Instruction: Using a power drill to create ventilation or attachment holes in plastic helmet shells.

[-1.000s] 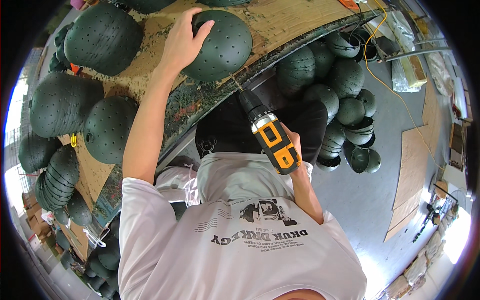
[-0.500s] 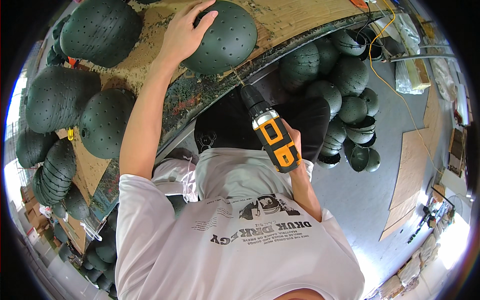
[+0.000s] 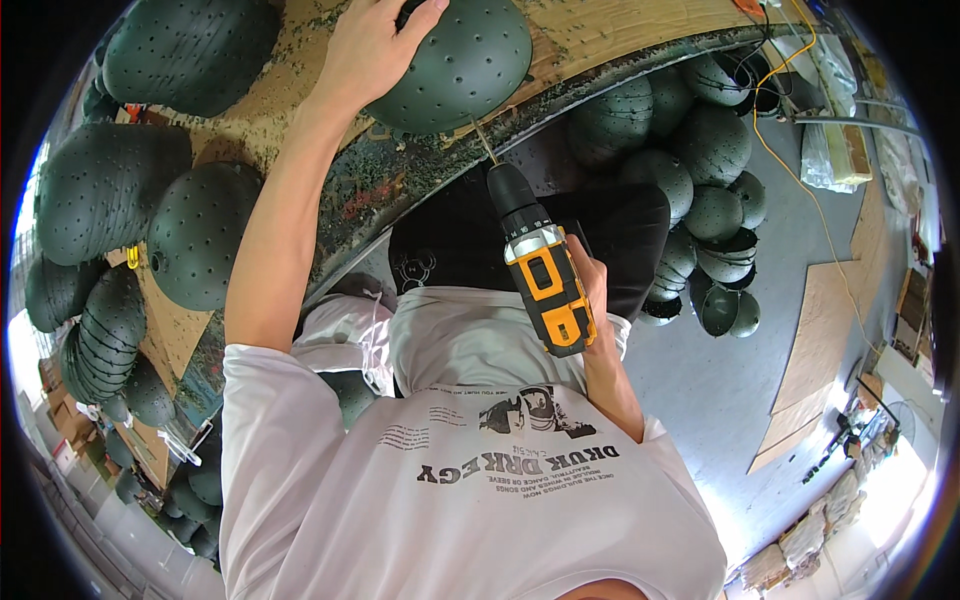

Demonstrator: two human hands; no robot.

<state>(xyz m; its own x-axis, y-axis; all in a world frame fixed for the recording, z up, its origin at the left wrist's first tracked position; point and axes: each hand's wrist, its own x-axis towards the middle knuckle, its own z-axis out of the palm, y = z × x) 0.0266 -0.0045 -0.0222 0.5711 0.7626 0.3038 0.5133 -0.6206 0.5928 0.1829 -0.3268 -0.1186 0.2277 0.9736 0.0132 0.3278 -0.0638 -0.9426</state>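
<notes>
A dark green plastic dome dotted with small holes (image 3: pixel 465 70) rests on the workbench's near edge. My left hand (image 3: pixel 380 50) grips it from its left side, thumb stretched along the top by a dark opening; the other fingertips run past the picture's upper edge. My right hand (image 3: pixel 592 280) is wrapped round the handle of a yellow and black cordless drill (image 3: pixel 548 285). The drill's thin bit (image 3: pixel 485 142) points up and away from me, its tip at the dome's near rim. Whether the tip has entered the plastic, I cannot tell.
Nested stacks of similar domes (image 3: pixel 190 50) crowd the cardboard-covered bench (image 3: pixel 300 70) at left. More green domes (image 3: pixel 712 145) are piled on the floor at right. An orange cord (image 3: pixel 790 165) runs down past flat cardboard sheets (image 3: pixel 815 350).
The view has shifted slightly, so the dome and my left hand sit a little higher in the picture. The drill stays at the dome's near rim, turned slightly more upright.
</notes>
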